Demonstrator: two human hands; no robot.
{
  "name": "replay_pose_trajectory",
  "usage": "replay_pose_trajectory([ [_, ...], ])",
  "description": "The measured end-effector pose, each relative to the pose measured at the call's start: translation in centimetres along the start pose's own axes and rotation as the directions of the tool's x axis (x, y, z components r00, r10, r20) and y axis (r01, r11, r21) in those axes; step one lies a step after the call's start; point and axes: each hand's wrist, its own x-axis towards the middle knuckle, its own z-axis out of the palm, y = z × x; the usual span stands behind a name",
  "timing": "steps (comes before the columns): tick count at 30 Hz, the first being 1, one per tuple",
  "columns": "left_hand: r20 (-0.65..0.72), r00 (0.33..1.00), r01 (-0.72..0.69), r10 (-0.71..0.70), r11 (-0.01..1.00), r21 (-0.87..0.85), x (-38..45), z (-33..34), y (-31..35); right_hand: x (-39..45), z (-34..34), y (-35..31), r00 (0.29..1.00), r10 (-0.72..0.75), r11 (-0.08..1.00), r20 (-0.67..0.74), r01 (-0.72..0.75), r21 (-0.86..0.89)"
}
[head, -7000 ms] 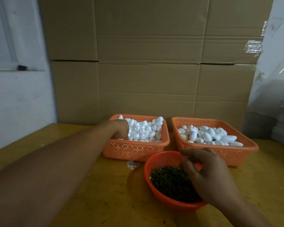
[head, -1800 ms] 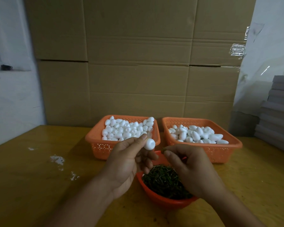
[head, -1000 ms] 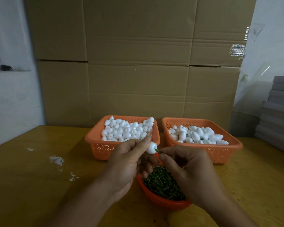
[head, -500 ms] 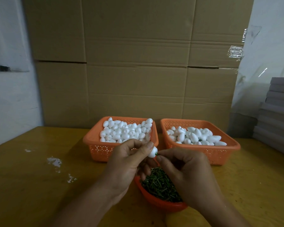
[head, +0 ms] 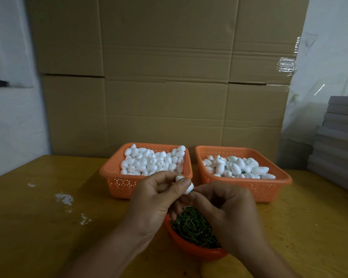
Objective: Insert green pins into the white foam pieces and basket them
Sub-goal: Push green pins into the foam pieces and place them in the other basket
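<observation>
Two orange baskets [head: 117,185] are standing side by side at the far edge of the table [head: 38,227], close against the cardboard wall [head: 165,77] — I am seeing free room only to the left. The left hand [head: 153,199] is pinching a white foam piece [head: 188,187] between thumb and fingertips, above the bowl [head: 197,251] of green pins [head: 193,227]. The right hand [head: 227,213] is closing its fingertips against the piece's lower end — the pin itself I cannot see.

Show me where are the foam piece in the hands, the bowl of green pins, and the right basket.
foam piece [head: 188,189], head view, its white side
bowl [head: 197,250], head view, orange front wall
right basket [head: 257,191], head view, front wall
</observation>
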Motion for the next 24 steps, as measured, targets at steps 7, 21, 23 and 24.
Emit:
replay_pose_trajectory([
  [7, 0.011, 1.000, 0.028, -0.027, 0.998, -0.057, 0.0, -0.1, -0.1, 0.0, 0.3, 0.1, 0.998, 0.051, 0.990, 0.028, -0.054, 0.130],
  [21, 0.018, 0.999, -0.034, 0.033, 0.996, 0.078, 0.0, -0.3, -0.3, -0.1, 0.6, -0.8, 0.996, 0.015, 0.942, 0.082, -0.041, 0.334],
  [23, 0.024, 0.995, -0.099, 0.096, 0.979, 0.178, 0.0, -0.3, -0.3, -0.2, 0.8, -0.9, 0.997, 0.017, 0.938, 0.078, -0.043, 0.343],
  [24, 0.035, 0.992, -0.130, 0.125, 0.968, 0.216, -0.1, -0.3, -0.2, -0.2, 0.9, -0.9, 0.997, 0.034, 0.940, 0.071, -0.056, 0.337],
])
